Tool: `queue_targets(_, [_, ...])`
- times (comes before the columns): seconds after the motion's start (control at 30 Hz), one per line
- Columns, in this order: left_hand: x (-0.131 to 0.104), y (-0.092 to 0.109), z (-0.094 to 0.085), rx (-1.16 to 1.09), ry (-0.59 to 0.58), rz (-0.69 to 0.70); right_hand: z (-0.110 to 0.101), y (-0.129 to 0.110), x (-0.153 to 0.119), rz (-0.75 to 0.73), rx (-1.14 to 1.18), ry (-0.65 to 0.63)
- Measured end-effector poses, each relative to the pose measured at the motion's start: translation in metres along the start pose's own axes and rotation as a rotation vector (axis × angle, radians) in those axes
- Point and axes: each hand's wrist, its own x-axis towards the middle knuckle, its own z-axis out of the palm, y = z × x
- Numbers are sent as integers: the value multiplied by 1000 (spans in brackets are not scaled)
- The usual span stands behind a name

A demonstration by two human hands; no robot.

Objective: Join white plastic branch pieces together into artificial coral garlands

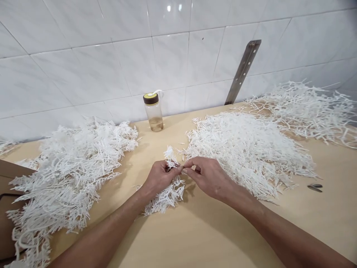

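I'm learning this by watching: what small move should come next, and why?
Perhaps press the right hand gently toward the left hand, which holds a branched white sprig: their fingertips meet beside it, at something too small to identify.

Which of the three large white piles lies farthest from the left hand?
The rightmost pile, by the wall; the left pile and middle pile lie nearer the left hand.

On the table [212, 238], a heap [75, 167] lies left, beside a box [5, 227]; a second heap [242, 149] lies right of centre, a third heap [309, 108] behind that at the right edge. Between the first two stands a bottle [154, 116], before the wall [111, 70]. A strip [242, 72] leans there, upper right.
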Motion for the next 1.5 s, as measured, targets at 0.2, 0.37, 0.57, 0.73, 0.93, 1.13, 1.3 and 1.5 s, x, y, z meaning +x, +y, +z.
queue_targets(0.2, [1, -2, 0, -1, 18, 6, 2, 2, 2, 66, 56, -46])
queue_targets(0.37, [1, -3, -3, -28, -50, 24, -1, -5, 3, 138, 155, -41])
queue_targets(0.57, [1, 0, -7, -79, -143, 37, 3, -3, 1, 254, 439, -142])
queue_targets(0.73, [2, -5, -8, -107, -128, -1, 5, -4, 0, 271, 473, -137])
queue_targets(0.93, [-2, -2, -4, -85, -85, -20, 2, -10, 1, 257, 432, -99])
queue_targets(1.13, [-5, 0, -2, -65, -88, 34, 3, -8, -1, 197, 288, -22])
queue_targets(1.3, [-6, 1, -1, -39, 10, 9, 8, -10, -5, 46, 179, 3])
queue_targets(1.5, [-7, 7, -2, -41, 48, -88, 24, -10, -10, -272, -37, 144])
